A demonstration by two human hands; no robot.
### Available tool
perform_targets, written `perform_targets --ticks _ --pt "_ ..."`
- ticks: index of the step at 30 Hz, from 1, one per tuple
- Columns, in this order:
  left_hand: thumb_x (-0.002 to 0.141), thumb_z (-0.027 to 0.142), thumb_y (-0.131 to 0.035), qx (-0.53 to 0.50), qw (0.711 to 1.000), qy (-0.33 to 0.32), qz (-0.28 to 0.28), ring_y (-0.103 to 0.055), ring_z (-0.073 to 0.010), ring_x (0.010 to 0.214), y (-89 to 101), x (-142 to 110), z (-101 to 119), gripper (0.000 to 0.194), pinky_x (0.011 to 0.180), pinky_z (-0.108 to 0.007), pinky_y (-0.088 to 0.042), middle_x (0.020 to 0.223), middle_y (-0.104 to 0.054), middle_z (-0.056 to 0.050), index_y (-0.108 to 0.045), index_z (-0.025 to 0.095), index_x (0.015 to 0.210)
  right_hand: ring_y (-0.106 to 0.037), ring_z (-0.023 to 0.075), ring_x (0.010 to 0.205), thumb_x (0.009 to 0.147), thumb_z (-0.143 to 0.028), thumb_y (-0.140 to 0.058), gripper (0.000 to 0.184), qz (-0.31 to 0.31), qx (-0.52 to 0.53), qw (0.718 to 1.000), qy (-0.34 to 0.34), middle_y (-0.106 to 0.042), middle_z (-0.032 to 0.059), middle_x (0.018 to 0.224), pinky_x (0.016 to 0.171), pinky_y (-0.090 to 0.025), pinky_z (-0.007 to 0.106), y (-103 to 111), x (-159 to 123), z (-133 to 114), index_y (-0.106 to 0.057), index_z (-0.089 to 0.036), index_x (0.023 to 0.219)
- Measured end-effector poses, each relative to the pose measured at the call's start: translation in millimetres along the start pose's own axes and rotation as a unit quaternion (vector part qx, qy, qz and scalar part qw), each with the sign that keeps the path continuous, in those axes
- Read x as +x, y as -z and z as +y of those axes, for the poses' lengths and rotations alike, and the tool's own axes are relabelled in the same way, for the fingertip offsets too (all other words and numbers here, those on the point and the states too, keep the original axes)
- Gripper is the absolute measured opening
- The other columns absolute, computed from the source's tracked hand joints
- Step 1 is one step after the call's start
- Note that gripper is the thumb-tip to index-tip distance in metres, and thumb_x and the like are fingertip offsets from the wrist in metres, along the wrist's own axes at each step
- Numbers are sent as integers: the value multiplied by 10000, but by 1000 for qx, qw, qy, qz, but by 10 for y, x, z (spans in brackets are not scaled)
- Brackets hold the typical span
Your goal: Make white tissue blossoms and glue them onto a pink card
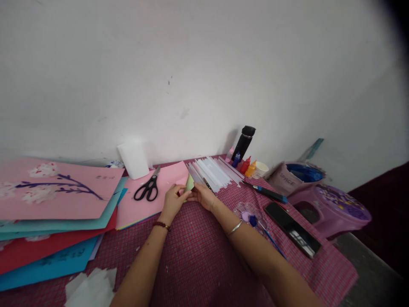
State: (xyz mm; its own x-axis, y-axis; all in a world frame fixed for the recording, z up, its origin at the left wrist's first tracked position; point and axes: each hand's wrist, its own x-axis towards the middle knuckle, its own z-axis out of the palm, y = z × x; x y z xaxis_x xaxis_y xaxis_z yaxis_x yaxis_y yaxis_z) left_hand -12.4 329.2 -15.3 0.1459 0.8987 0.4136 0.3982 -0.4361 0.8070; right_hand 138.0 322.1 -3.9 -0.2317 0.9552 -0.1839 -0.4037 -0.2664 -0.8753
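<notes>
Both hands meet at the right edge of a stack of coloured paper (166,179) with a pink sheet on top. My left hand (173,199), with a dark beaded bracelet at the wrist, has thumb and fingers closed at a pale yellow-green paper (189,183). Against its other side, my right hand (202,196) is closed too, its fingertips partly hidden. Whether this paper belongs to the stack I cannot tell. Black-handled scissors (148,187) lie on the pink sheet, left of my hands. Just beyond my right hand are white strips (212,172) and a dark slim pen-like tool (207,184).
Painted sheets (60,187) pile up at left, above white tissue (91,288). A white block (133,160) stands by the wall. On the right are a black bottle (243,143), paint bottles (245,164), a cup (261,169), a utility knife (270,194), a palette (246,213) and a phone (294,230).
</notes>
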Motion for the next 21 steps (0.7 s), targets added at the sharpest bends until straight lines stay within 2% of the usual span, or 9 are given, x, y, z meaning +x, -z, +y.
perform_targets --ticks 5,10,14,21 --pt "741 325 -630 -13 1000 0 -3 -531 -134 680 9 7 4 200 666 -267 -440 817 -597 -15 -653 176 872 -625 138 584 726 -468 -608 303 10 -2 1000 1 -585 -6 657 638 -521 305 1 -2 -6 -571 -179 807" --pt "721 309 -654 -24 999 22 -9 -502 -123 644 12 -49 63 197 612 -248 -424 768 -557 -2 -664 179 868 -650 167 673 782 -456 -540 257 -4 -8 1000 -12 -620 15 677 706 -531 346 12 -31 18 -592 -209 829" --pt "699 315 -690 -38 999 17 -1 -521 -133 689 -15 -40 34 225 666 -259 -434 793 -558 -11 -666 175 873 -664 190 741 796 -377 -536 216 -6 -18 1000 -9 -666 47 765 742 -536 375 81 1 45 -639 -224 909" --pt "708 368 -688 -52 999 10 -10 -515 -130 681 -11 -53 0 264 660 -254 -428 815 -553 -13 -662 172 883 -671 211 749 793 -353 -539 203 2 -40 999 0 -668 53 744 758 -538 407 147 7 65 -631 -209 903"
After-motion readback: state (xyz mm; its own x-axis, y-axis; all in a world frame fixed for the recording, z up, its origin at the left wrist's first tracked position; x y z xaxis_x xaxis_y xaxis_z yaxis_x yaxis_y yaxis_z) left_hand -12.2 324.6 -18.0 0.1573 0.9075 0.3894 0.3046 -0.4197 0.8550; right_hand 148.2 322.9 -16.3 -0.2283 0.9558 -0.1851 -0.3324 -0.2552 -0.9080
